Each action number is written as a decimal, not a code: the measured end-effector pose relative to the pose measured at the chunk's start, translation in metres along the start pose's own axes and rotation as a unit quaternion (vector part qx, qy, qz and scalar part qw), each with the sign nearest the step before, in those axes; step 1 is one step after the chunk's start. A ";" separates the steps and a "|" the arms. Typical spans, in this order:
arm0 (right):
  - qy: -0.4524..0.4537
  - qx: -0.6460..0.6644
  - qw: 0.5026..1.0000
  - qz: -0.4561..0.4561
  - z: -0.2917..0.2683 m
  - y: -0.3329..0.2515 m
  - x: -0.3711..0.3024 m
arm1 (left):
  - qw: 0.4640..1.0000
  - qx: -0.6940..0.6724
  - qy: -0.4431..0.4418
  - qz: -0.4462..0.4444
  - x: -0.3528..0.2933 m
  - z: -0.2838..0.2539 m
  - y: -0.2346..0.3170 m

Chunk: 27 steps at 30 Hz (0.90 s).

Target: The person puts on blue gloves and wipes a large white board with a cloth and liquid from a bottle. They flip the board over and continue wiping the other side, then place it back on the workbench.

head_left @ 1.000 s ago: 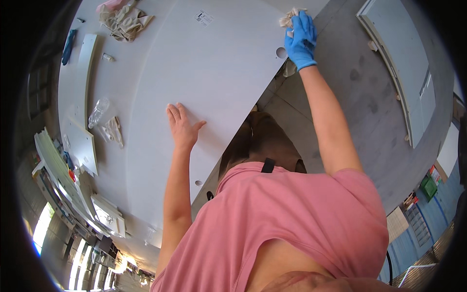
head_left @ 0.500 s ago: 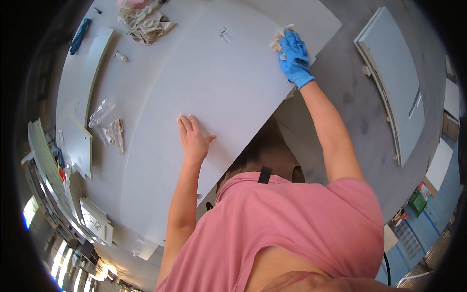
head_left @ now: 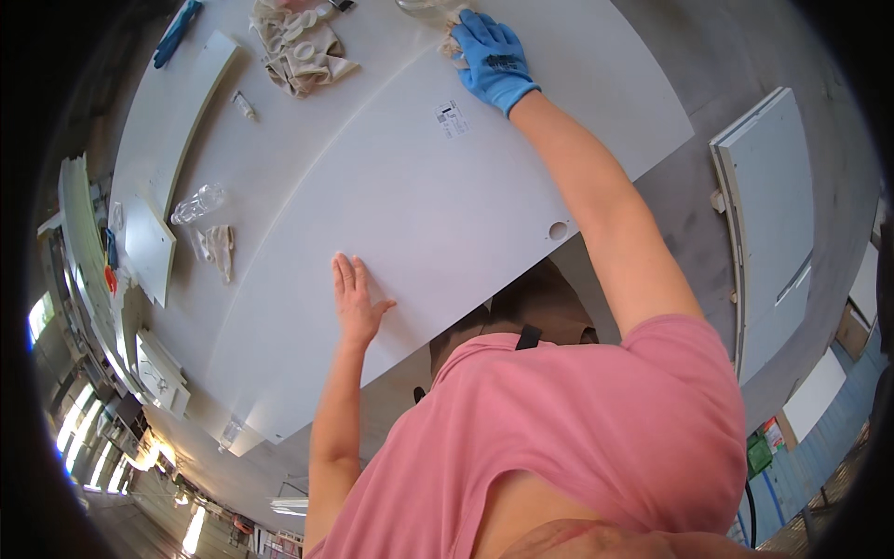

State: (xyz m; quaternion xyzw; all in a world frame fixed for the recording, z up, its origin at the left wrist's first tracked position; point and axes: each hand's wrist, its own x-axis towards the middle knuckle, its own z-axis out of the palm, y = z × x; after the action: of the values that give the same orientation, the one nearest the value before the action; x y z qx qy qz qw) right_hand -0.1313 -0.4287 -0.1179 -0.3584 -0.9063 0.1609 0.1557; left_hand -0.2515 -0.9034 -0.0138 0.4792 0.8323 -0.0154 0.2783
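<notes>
A large pale grey-white panel [head_left: 400, 214] lies flat in front of me, with a round hole near its near edge and a printed label [head_left: 451, 118] on its surface. My left hand [head_left: 358, 300], bare, rests flat on the panel with its fingers stretched out. In a blue work glove, my right hand [head_left: 494, 61] presses a crumpled beige rag [head_left: 453, 42] onto the panel's far part, beyond the label. Most of the rag is hidden under the glove.
Beyond the panel lie a heap of beige cloths [head_left: 303, 47], a small tube [head_left: 244, 105], a clear plastic bottle [head_left: 198, 203], another rag [head_left: 219, 250] and a dark blue glove [head_left: 177, 34]. A narrow board [head_left: 200, 102] lies at left; stacked panels [head_left: 768, 214] stand at right.
My right hand has moved the rag left and farther away across the panel. The left hand stays flat on the panel. My view has shifted, bringing the round hole into sight.
</notes>
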 end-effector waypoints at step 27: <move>0.010 -0.005 1.000 -0.006 -0.008 0.012 0.012 | 0.999 -0.013 0.030 0.014 0.004 0.001 -0.001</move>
State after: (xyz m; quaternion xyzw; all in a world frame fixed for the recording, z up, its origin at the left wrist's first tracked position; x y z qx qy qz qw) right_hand -0.1292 -0.4106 -0.1136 -0.3551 -0.9077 0.1516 0.1644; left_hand -0.2532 -0.9008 -0.0168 0.4876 0.8335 0.0142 0.2593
